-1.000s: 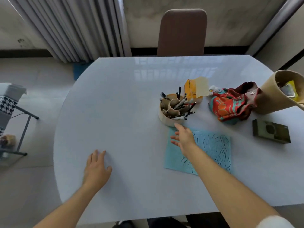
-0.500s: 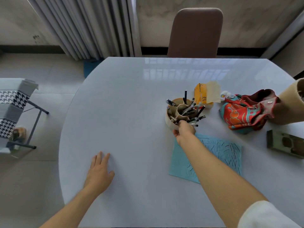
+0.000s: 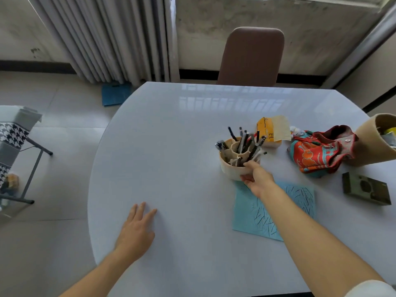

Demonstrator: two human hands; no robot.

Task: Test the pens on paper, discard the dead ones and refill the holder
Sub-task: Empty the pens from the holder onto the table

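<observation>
Now the right hand (image 3: 258, 179), which a second ago was hovering flat over the blue paper (image 3: 276, 209), is reaching up to the pen holder (image 3: 232, 168) in the right middle of the frame, its fingers curling around the holder's near rim and wall. That suggests another pen is about to be pulled for testing, or the holder is being drawn closer. The pens (image 3: 246, 142) are standing bunched in the holder's compartments, and the paper just below is already carrying many dark strokes. The left hand (image 3: 137, 230) is resting flat on the counter (image 3: 171, 146) at lower left, fingers straight and holding nothing, as before. Whether the right fingertips are pinching a pen is hard to make out. At the right edge, a tan tube (image 3: 372, 140) is being cut off by the frame.
</observation>
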